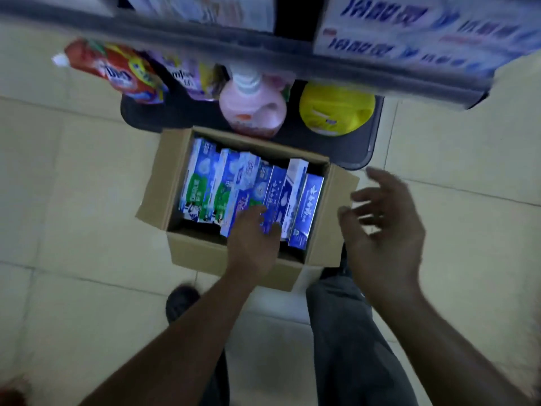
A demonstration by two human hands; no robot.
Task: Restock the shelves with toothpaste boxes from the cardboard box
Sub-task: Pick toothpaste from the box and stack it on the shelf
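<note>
An open cardboard box (pixel 205 256) stands on the tiled floor, packed with several upright toothpaste boxes (pixel 205 183) in blue, white and green. My left hand (pixel 253 244) reaches into it from the near side. Its fingers and thumb close round the top of a dark blue toothpaste box (pixel 273 190) near the middle of the row. My right hand (pixel 386 227) hovers blurred to the right of the box's right flap, fingers spread and holding nothing. Above, a shelf (pixel 263 58) carries more toothpaste boxes (pixel 409 30) lying flat at the upper right.
The dark bottom shelf (pixel 366 148) behind the carton holds a red refill pouch (pixel 117 71), a purple pouch (pixel 190 80), a pink pump bottle (pixel 253 109) and a yellow pack (pixel 336 108). My grey trouser leg (pixel 351 332) and a dark shoe (pixel 181 303) are near the carton.
</note>
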